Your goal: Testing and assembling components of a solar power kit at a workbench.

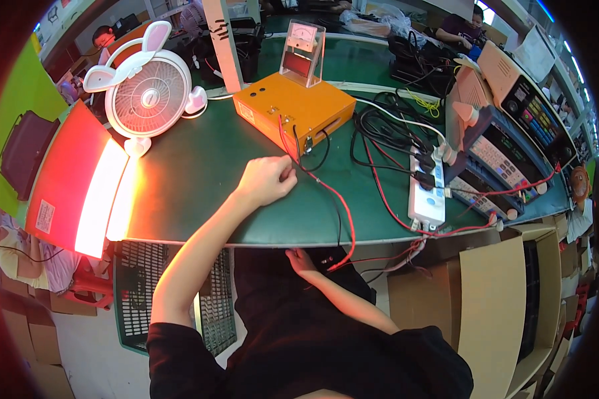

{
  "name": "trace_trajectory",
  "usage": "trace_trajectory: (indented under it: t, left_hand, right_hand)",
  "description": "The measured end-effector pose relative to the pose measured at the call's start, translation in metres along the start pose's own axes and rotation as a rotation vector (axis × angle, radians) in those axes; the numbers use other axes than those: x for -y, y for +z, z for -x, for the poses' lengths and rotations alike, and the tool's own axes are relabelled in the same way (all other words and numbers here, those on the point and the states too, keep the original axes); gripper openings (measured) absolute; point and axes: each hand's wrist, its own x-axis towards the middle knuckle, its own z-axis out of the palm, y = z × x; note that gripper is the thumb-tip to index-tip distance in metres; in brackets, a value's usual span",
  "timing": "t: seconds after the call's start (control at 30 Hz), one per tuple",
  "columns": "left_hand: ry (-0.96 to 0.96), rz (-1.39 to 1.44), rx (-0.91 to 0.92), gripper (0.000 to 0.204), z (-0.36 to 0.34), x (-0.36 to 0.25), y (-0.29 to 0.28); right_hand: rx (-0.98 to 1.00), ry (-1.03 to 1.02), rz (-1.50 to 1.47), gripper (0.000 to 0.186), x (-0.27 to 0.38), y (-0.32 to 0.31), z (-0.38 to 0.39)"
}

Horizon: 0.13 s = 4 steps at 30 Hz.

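Observation:
My left hand [266,181] rests on the green tabletop [206,193] with its fingers curled closed. Anything inside the fist is hidden. Just beyond it stands an orange metal box [293,106], its red and black wires [333,188] running past my knuckles and over the table's front edge. On top of the box, a small analog meter [303,36] sits in a clear stand. Below the table edge, my right hand [302,262] lies over my dark-clothed lap. Its fingers show too little to tell whether they grip anything. Right beside it is a dark object with small light marks [327,259].
A white fan with rabbit ears [150,96] and a glowing red-framed lamp panel [80,179] stand left. To the right are a white power strip [427,186], tangled black cables [383,136] and stacked bench instruments [499,159]. A green crate [136,292] and a cardboard box [492,319] sit below.

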Motion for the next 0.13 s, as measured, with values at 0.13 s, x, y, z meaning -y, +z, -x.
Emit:
trace_trajectory:
  t: [0.13]
  left_hand:
    - [0.106,-0.047,0.073,0.021,-0.001,-0.002,0.001]
  right_hand:
    - [-0.014,-0.324,-0.04,0.057,-0.064,0.009,0.008]
